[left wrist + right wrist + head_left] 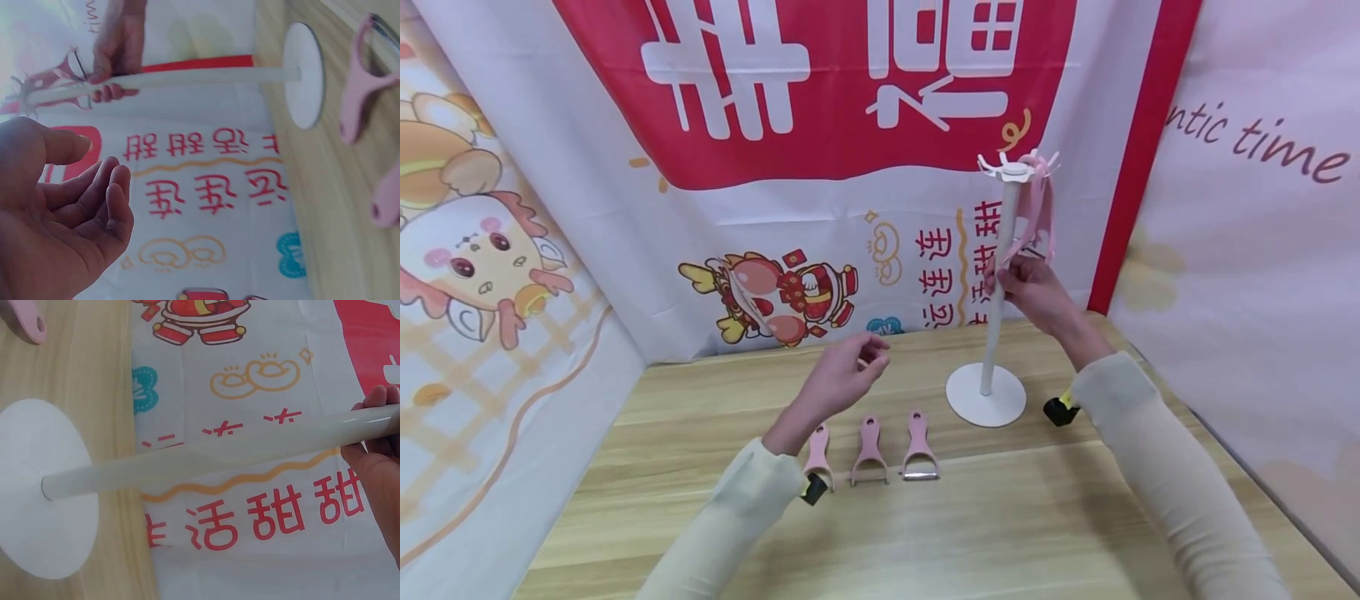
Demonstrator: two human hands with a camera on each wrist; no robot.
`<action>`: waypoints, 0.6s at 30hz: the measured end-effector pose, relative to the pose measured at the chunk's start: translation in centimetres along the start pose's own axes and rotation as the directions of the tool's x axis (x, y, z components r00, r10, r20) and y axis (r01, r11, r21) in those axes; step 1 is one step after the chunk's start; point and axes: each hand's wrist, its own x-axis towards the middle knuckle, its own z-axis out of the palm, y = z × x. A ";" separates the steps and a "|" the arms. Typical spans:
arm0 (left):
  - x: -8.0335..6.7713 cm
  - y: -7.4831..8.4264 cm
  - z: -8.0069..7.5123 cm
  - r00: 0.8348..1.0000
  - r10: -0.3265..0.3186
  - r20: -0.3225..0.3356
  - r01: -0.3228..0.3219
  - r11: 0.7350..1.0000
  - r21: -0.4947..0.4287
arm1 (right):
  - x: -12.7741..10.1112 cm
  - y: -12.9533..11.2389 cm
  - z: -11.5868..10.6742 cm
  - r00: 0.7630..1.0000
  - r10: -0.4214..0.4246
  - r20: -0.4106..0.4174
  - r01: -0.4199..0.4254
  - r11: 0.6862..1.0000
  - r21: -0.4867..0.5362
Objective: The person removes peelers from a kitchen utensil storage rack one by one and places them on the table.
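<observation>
A white stand with a ring of hooks (1015,172) at its top rises from a round base (985,395). My right hand (1036,290) grips its pole (219,453) about halfway up, with fingers curled round it. Pink peelers (1043,204) hang from the hooks just above that hand; their overlap hides how many. My left hand (841,375) hovers left of the stand, fingers loosely bent, holding nothing. Below it on the table lie three pink peelers in a row: a left one (818,446), a middle one (870,442) and a right one (917,433).
The wooden table (1000,525) meets a printed red and white cloth (835,217) at the back. Other printed cloths hang at the left (482,350) and right (1247,333). The left forearm partly covers the leftmost peeler in the head view.
</observation>
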 end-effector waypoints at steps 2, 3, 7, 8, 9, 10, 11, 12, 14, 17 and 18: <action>0.5 1.1 -0.1 0.999 0.032 -0.007 -0.032 0.999 -0.012 | -0.1 0.0 0.3 0.999 0.007 -0.034 -0.008 1.000 -0.018; 0.7 1.7 -0.1 0.999 0.050 -0.013 -0.050 0.999 -0.019 | -0.2 0.0 0.4 0.999 0.006 -0.046 -0.008 0.999 -0.033; 1.9 4.2 -0.2 0.992 0.117 -0.037 -0.118 0.993 -0.028 | -0.4 -0.1 0.8 0.997 -0.017 -0.076 0.012 0.998 -0.063; 2.2 4.9 -0.2 0.990 0.138 -0.041 -0.139 0.990 -0.031 | -0.4 -0.2 0.8 0.997 -0.027 -0.077 0.022 0.997 -0.067; 2.6 5.7 -0.2 0.987 0.155 -0.046 -0.156 0.987 -0.031 | -0.4 -0.2 0.8 0.996 -0.039 -0.077 0.034 0.997 -0.062; 3.0 6.5 -0.2 0.984 0.171 -0.050 -0.173 0.984 -0.035 | -0.5 -0.2 0.9 0.996 -0.048 -0.080 0.043 0.997 -0.057; 3.4 7.3 -0.2 0.980 0.193 -0.057 -0.195 0.980 -0.036 | -0.5 -0.2 0.9 0.995 -0.060 -0.083 0.056 0.997 -0.053; 3.9 8.2 -0.2 0.975 0.214 -0.065 -0.217 0.975 -0.044 | -0.6 -0.3 1.0 0.994 -0.067 -0.088 0.062 0.997 -0.053; 4.8 9.8 -0.1 0.965 0.248 -0.081 -0.252 0.967 -0.046 | -0.7 -0.3 1.1 0.992 -0.072 -0.106 0.064 0.995 -0.076; 6.2 12.3 0.1 0.955 0.281 -0.099 -0.288 0.956 -0.060 | -0.9 -0.2 1.3 0.987 -0.069 -0.145 0.053 0.992 -0.111; 6.7 13.1 0.2 0.953 0.284 -0.106 -0.292 0.954 -0.066 | -1.0 -0.2 1.4 0.985 -0.066 -0.159 0.047 0.992 -0.121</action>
